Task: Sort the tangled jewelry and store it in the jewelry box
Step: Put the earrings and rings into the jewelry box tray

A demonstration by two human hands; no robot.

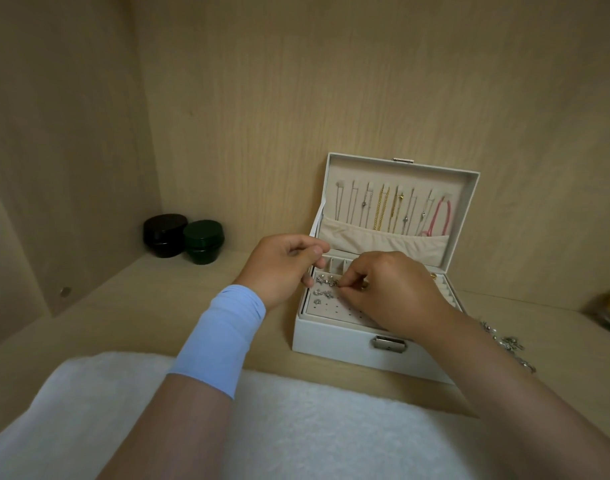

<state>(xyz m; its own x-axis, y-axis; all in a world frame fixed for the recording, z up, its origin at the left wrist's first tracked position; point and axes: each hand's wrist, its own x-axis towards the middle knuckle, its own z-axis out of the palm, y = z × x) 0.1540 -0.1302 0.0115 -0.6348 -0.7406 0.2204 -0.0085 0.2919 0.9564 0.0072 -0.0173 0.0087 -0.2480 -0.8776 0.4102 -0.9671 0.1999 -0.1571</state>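
Reaching over a white fleecy cloth (296, 427) at the near edge, a person works with both hands above an open white jewelry box (334, 336) on a pale wooden shelf (179, 306). The left hand (283, 268), a light blue band (224, 337) on its wrist, hovers at the box's left rim with fingers curled inward; whether it holds anything cannot be told. The right hand (390, 289) pinches a small silver earring (334, 283) between fingertips over the perforated earring panel (334, 311), where a few more sparkling studs (322, 292) sit in rows. Loose silver jewelry (508, 342) lies on the shelf just right of the box. Behind the hands, the raised lid (400, 174) displays hanging necklaces (383, 209), silver, gold and one pink. Farther left, near the corner, stand two dark lidded jars (184, 237), touching.
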